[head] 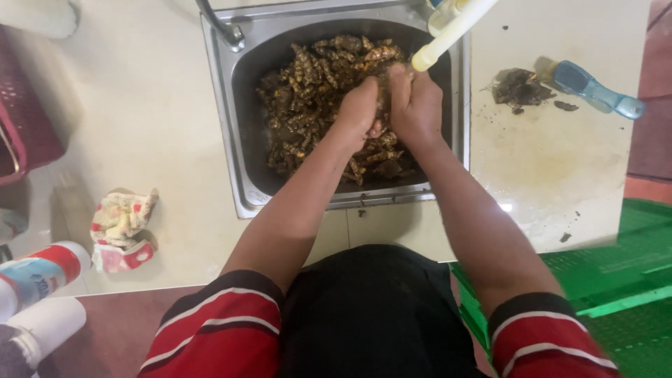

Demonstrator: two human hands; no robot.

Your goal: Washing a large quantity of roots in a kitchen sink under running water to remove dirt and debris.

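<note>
A steel sink is full of brown and yellow knobbly roots, muddy and wet. My left hand and my right hand are pressed together over the middle of the pile, fingers closed around a root that is mostly hidden between them. A pale yellow tap spout ends just above my right hand.
A crumpled patterned cloth lies on the cream counter left of the sink. Bottles stand at the lower left. A blue-handled brush and a clump of dirt lie on the right. A green crate sits lower right, a maroon basket far left.
</note>
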